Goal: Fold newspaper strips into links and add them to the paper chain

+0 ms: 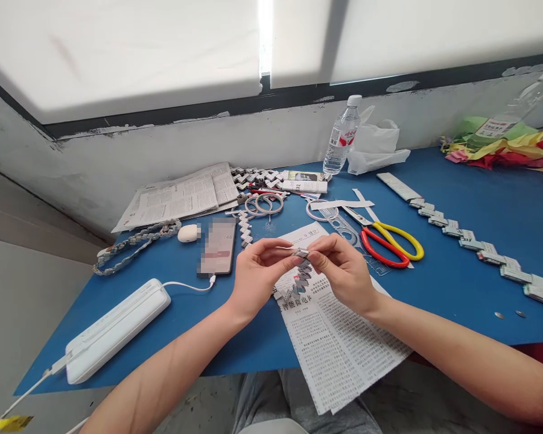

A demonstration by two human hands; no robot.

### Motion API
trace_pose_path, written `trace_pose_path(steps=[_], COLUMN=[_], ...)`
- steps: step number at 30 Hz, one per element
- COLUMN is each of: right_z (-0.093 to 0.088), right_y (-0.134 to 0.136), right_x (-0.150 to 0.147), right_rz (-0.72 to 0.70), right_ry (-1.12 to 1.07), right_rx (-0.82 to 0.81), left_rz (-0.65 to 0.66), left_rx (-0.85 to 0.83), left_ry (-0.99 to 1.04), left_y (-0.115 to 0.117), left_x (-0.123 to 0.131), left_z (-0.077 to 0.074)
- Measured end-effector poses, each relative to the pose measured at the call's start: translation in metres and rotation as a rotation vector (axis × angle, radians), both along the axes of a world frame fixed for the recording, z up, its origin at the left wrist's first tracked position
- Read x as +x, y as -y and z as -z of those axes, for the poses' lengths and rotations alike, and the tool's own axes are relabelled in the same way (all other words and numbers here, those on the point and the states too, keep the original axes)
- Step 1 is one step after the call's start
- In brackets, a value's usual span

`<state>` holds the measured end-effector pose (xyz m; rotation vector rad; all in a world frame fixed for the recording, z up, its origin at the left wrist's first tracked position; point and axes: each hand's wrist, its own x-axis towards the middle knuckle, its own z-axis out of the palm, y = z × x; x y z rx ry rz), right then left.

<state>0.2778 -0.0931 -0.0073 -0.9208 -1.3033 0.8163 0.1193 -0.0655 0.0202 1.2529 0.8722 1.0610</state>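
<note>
Between my two hands is a folded-newspaper zigzag chain (302, 276), its upper end pinched and the rest hanging down. My left hand (262, 271) grips that end with thumb and fingers from the left. From the other side my right hand (344, 271) pinches the same end, fingertips close to the left ones. Below them lies a printed newspaper sheet (339, 343), which hangs over the table's front edge. The fingers hide part of the fold being held.
Scissors (389, 241) with red and yellow handles lie right of my hands. A long folded-paper chain (470, 242) stretches along the right. A phone (217, 247), a white power strip (117, 331) and newspapers (176, 196) are leftward. A water bottle (342, 135) stands behind.
</note>
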Motion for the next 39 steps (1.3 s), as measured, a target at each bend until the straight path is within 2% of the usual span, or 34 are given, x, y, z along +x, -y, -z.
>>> trace_pose_path(steps=[7,12,18,26,29,34,39], right_z=[0.000,-0.003,-0.011,-0.011,-0.008,-0.003,-0.001], right_y=[0.000,-0.001,-0.007,-0.002,-0.002,-0.006,-0.007], right_x=[0.007,0.010,0.021,0.018,0.018,0.023,0.022], right_rz=[-0.097,-0.103,-0.261,-0.126,-0.141,-0.303,-0.264], right_ry=[0.088,0.043,0.022,0.132,0.146,0.059,0.053], right_rx=[0.033,-0.043,-0.134,-0.184,-0.190,-0.206,-0.145], left_rz=[0.045,0.071,0.046,0.034,0.061,0.160,0.257], left_rx=[-0.035,-0.036,-0.042,0.025,0.011,-0.054,-0.078], left_ry=[-0.005,0.019,-0.006,-0.031,-0.058,-0.109,-0.107], left_y=[-0.003,-0.004,-0.005,-0.004,-0.004,-0.006,-0.009], left_x=[-0.003,-0.002,-0.002,-0.002,-0.002,-0.005,-0.009], left_z=[-0.001,-0.003,-0.006,-0.002,-0.003,-0.006,-0.007])
